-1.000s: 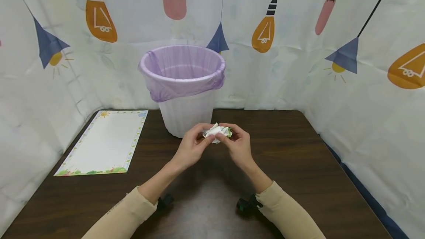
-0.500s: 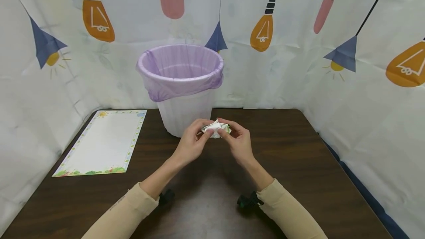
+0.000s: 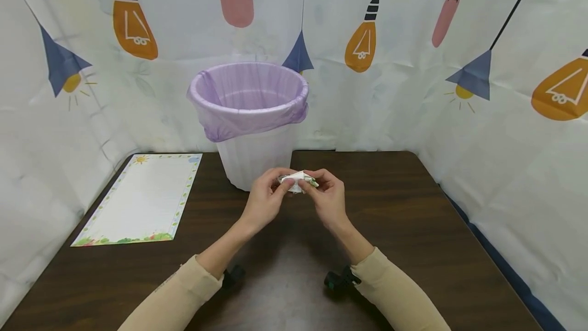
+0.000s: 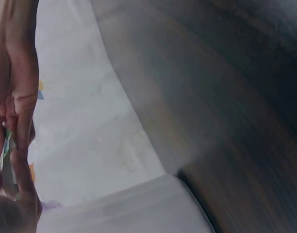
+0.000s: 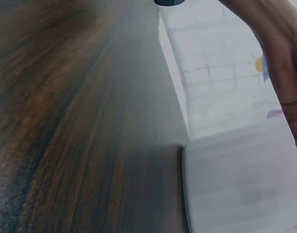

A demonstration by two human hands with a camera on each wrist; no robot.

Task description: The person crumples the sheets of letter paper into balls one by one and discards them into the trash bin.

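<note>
Slightly, the crumpled paper (image 3: 296, 183) has changed over the last second: the raised point on its top has gone down and it looks flatter, while both hands keep nearly the same place in front of the bin (image 3: 254, 155). I judge that the paper is being worked tighter, with neither hand letting go.

Going left to right: well left of the bin lies a flat bordered sheet (image 3: 142, 198), unmoved. Next, near the front of the bin's foot, the left hand (image 3: 268, 195) pinches the paper's left end, thumb on the near face, fingers curled behind. The paper itself is held just in front and to the right of the bin's foot, between the two thumb tips. Further right, the right hand (image 3: 328, 195) pinches the other end likewise, where some green print shows. The right wrist view leaves out those fingertips.
</note>
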